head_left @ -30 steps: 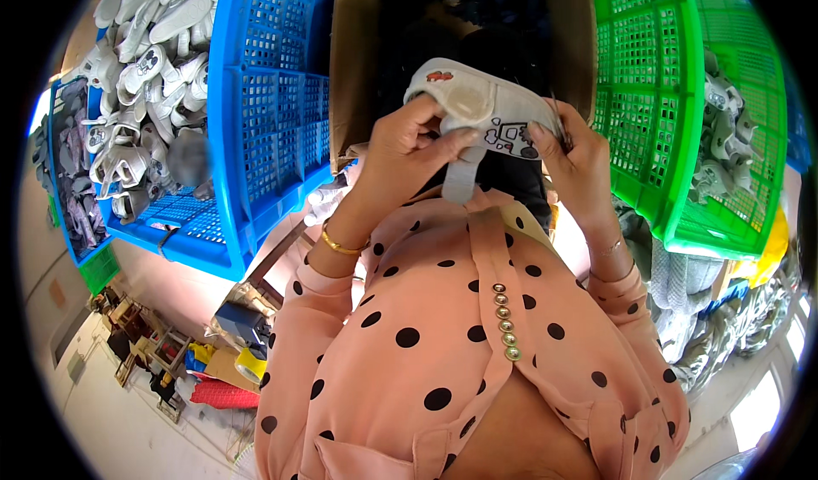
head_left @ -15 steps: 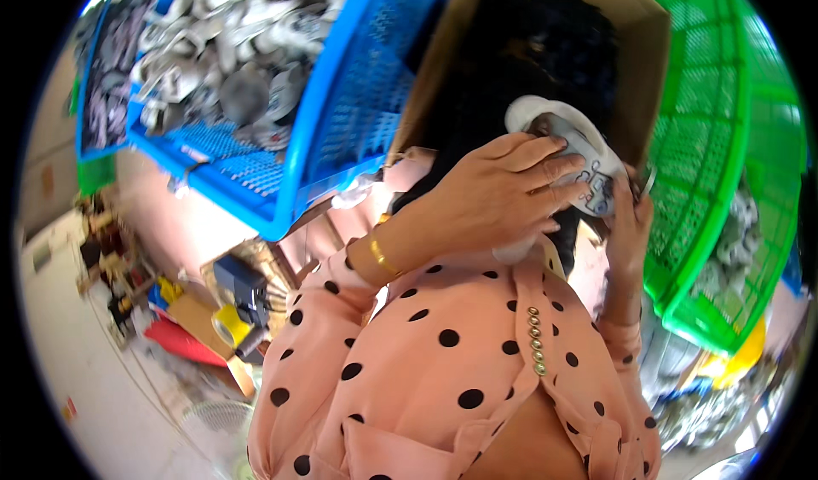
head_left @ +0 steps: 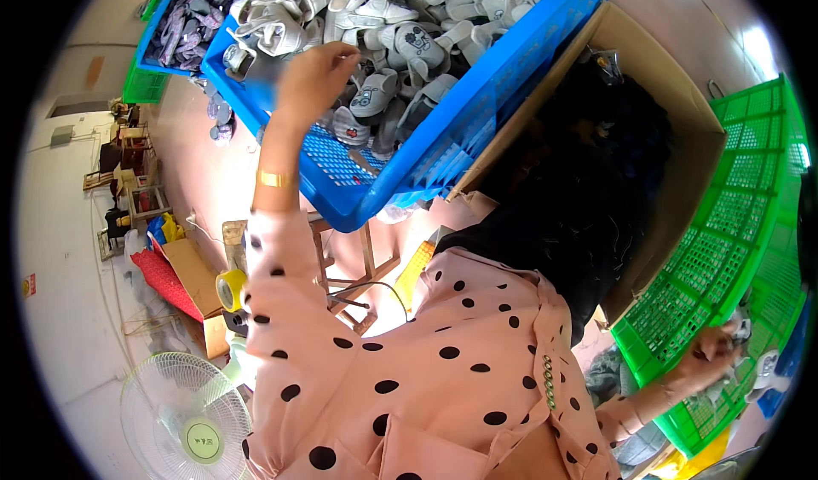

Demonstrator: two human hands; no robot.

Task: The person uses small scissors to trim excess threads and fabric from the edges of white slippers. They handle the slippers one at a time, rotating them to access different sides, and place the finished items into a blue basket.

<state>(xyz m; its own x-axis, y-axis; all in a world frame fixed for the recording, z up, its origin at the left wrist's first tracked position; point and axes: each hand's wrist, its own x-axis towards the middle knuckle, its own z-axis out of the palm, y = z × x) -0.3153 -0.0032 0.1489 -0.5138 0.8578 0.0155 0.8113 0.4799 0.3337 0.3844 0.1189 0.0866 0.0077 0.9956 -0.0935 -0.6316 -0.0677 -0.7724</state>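
Observation:
Over the blue basket (head_left: 351,211) at upper left, my left hand (head_left: 313,79) is closed, fingertips drawn together. Whatever it may hold is hidden. Beneath and beside it lie small white and grey children's shoes (head_left: 375,95), some with a printed picture on the toe. At the far right, my right hand (head_left: 711,352) is over the green basket (head_left: 682,267), fingers curled. A small grey-white thing shows at its fingertips, too small and smeared to name. A light shoe (head_left: 769,371) is just beyond that hand.
Between the baskets stands an open cardboard box (head_left: 694,164) with dark material inside. Another blue basket (head_left: 153,49) of purplish-grey pieces is at far left. A fan (head_left: 183,412) stands at lower left, near an open carton (head_left: 192,284) and a roll of yellow tape (head_left: 228,291).
My hands have parted from the shoe they held together before my chest. The left has moved up and left to the blue basket, the right down and right to the green basket.

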